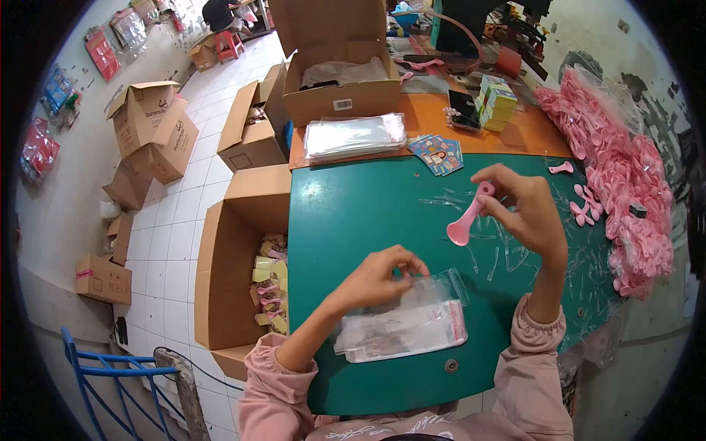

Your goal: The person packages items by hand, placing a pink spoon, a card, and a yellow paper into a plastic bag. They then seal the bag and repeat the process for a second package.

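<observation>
My right hand (526,209) is raised over the green table, thumb and fingers pinching the handle end of a pink spoon (465,224) whose bowl points down and to the left. Low over the table, my left hand (379,279) has its fingers curled and pinched at the edge of a clear plastic bag (440,285). Beneath that bag lies a stack of clear plastic bags (408,334). A gap separates the spoon from the bag.
Pink spoons (588,206) lie at the right beside a long heap of bagged pink spoons (632,191). Clear plastic strips (515,253) are scattered nearby. Printed cards (439,154), packed sleeves (353,137) and an open carton (334,88) sit behind. Another box (235,272) stands left.
</observation>
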Demonstrator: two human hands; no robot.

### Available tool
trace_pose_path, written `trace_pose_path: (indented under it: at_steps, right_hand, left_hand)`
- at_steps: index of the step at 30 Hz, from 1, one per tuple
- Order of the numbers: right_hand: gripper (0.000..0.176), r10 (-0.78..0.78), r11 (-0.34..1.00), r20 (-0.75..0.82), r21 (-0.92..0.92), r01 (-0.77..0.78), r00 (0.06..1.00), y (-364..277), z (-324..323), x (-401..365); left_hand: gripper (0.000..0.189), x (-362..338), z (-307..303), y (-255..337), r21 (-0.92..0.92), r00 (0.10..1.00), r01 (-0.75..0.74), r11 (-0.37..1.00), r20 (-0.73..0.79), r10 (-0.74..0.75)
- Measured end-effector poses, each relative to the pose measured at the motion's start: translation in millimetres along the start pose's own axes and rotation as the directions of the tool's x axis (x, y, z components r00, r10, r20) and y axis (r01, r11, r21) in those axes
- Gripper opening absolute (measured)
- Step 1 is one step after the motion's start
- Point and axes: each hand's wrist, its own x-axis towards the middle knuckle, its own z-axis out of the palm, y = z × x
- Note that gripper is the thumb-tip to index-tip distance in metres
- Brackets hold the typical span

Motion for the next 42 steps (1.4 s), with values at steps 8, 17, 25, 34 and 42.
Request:
trace_pose_path:
  at_steps: [8, 17, 25, 34, 42]
  right_hand:
    - [0.018, -0.009, 0.922, -0.348, 0.360, 0.143, 0.938, -18, 12, -1]
    - [0.021, -0.015, 0.920, -0.189, 0.383, 0.088, 0.982, -25, 20, -4]
    - [0.020, -0.059, 0.935, -0.130, 0.341, 0.101, 0.990, -22, 23, -3]
    - [0.021, -0.034, 0.972, 0.116, 0.236, 0.006, 0.993, -19, 40, 1]
    - [0.020, -0.031, 0.978, -0.001, 0.204, 0.031, 1.000, -13, 48, 7]
  left_hand:
    - [0.018, 5, -11, 37, -0.523, 0.973, -0.026, 0.852, -0.208, -0.098]
    - [0.025, -3, -6, 31, -0.528, 0.977, 0.090, 0.844, -0.118, -0.179]
    - [0.031, -4, -4, 33, -0.558, 0.979, 0.077, 0.826, -0.116, -0.170]
    - [0.048, -2, 1, 27, -0.492, 0.980, -0.102, 0.865, -0.201, 0.001]
    - [0.044, -4, -6, 11, -0.632, 0.980, 0.120, 0.766, -0.049, -0.194]
